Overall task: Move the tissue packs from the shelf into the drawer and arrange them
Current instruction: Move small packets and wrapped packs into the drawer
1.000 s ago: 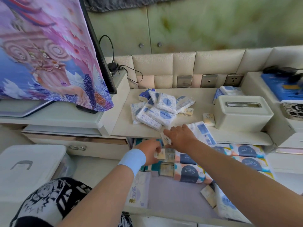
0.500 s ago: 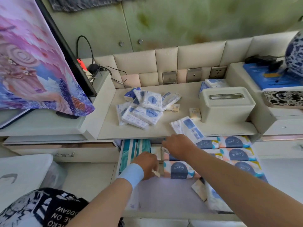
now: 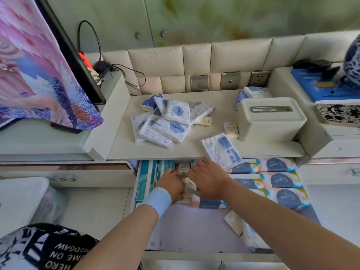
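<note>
Both my hands are inside the open drawer (image 3: 194,227) under the shelf. My left hand (image 3: 171,185), with a blue wristband, rests on a row of small beige tissue packs (image 3: 184,169). My right hand (image 3: 207,180) pinches one small beige pack (image 3: 191,183) just above that row. On the shelf (image 3: 120,145) lie a heap of white-and-blue tissue packs (image 3: 167,121), one larger pack (image 3: 222,150) hanging over the front edge, and two small beige packs (image 3: 230,129). Big patterned tissue packs (image 3: 280,180) fill the drawer's right side.
A cream tissue box (image 3: 270,118) stands on the shelf's right. Teal packs (image 3: 148,177) line the drawer's left wall. A screen draped in purple cloth (image 3: 39,75) stands on the left. Wall sockets (image 3: 229,80) and cables lie behind. A white bin lid (image 3: 19,199) is at lower left.
Both hands came down from the shelf edge into the drawer and drew together over the row of small beige packs. The camera tilted down and closer.
</note>
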`<action>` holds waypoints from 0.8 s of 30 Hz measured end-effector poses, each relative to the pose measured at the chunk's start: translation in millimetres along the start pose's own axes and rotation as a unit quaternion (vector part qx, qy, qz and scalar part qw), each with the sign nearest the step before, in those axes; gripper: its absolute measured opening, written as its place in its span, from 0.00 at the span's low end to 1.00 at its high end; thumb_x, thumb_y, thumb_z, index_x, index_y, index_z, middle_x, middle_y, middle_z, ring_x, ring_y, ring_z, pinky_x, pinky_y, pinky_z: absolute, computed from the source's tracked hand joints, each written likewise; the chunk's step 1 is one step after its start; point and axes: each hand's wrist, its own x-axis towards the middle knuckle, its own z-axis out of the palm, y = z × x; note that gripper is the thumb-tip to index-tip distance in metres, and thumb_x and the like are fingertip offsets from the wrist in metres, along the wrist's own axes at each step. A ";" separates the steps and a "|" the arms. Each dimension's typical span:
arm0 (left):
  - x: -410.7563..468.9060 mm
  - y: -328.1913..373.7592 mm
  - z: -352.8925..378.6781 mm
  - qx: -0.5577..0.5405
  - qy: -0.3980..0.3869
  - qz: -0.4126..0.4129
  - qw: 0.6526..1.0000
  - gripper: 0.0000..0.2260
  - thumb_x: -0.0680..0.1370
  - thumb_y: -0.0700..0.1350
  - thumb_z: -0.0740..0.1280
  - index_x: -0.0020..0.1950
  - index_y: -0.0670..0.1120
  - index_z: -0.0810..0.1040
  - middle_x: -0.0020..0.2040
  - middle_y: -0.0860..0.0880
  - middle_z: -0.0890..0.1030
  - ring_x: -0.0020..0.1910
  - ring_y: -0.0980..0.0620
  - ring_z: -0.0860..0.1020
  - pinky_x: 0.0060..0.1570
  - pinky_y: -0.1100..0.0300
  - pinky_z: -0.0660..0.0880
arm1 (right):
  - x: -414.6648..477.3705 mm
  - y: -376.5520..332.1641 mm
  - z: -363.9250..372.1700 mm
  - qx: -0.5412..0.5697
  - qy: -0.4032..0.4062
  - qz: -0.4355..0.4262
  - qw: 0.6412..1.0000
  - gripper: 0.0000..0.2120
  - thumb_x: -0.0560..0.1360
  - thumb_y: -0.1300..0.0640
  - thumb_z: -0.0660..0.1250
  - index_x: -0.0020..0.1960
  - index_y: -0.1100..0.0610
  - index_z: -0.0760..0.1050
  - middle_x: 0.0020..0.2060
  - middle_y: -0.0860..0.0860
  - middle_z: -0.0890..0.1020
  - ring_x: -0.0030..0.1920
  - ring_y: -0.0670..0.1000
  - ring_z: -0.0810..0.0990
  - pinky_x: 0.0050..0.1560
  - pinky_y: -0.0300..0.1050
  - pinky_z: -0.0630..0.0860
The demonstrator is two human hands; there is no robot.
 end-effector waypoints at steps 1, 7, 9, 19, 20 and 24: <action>-0.4 -2.9 -0.3 -0.011 0.000 0.000 1.000 0.12 0.76 0.50 0.66 0.55 0.47 0.82 0.57 0.47 0.80 0.62 0.45 0.70 0.64 0.54 0.59 | 2.0 -5.4 1.3 -0.001 -0.013 -0.004 1.000 0.18 0.73 0.42 0.61 0.45 0.56 0.79 0.39 0.54 0.81 0.40 0.56 0.77 0.48 0.52 0.72; -15.3 -32.4 2.3 -0.062 0.079 -0.029 0.995 0.13 0.78 0.45 0.62 0.61 0.49 0.80 0.64 0.50 0.74 0.66 0.46 0.67 0.67 0.53 0.58 | 7.2 -38.2 10.1 0.007 -0.064 0.031 0.997 0.26 0.74 0.38 0.58 0.55 0.60 0.76 0.49 0.57 0.79 0.50 0.59 0.75 0.54 0.55 0.69; -19.7 -37.5 4.6 -0.100 0.088 -0.045 0.990 0.13 0.78 0.42 0.62 0.61 0.50 0.78 0.65 0.51 0.73 0.65 0.47 0.67 0.61 0.55 0.63 | 12.9 -44.2 9.1 0.014 -0.056 0.055 0.997 0.26 0.75 0.39 0.58 0.59 0.60 0.73 0.53 0.58 0.77 0.53 0.59 0.73 0.57 0.55 0.68; -13.8 -40.3 4.3 -0.155 0.091 -0.062 0.982 0.16 0.77 0.37 0.63 0.64 0.46 0.75 0.63 0.48 0.74 0.63 0.47 0.69 0.60 0.54 0.70 | 24.6 -46.6 26.1 0.035 -0.087 0.100 0.991 0.44 0.63 0.26 0.62 0.67 0.57 0.71 0.55 0.55 0.74 0.55 0.58 0.70 0.58 0.54 0.66; -10.7 -39.6 3.8 -0.145 0.091 -0.055 0.984 0.16 0.77 0.37 0.63 0.64 0.46 0.75 0.63 0.47 0.74 0.63 0.47 0.69 0.60 0.54 0.70 | 23.2 -41.5 26.4 0.051 -0.073 0.093 0.992 0.44 0.62 0.25 0.60 0.64 0.56 0.73 0.53 0.54 0.74 0.53 0.57 0.70 0.57 0.53 0.66; 3.3 -34.2 2.5 -0.104 0.094 -0.036 0.989 0.13 0.78 0.40 0.63 0.62 0.45 0.75 0.63 0.47 0.75 0.64 0.47 0.69 0.61 0.54 0.66 | 9.9 -23.3 30.3 0.108 0.004 0.091 0.990 0.30 0.65 0.31 0.62 0.54 0.54 0.79 0.48 0.51 0.77 0.49 0.56 0.73 0.51 0.51 0.71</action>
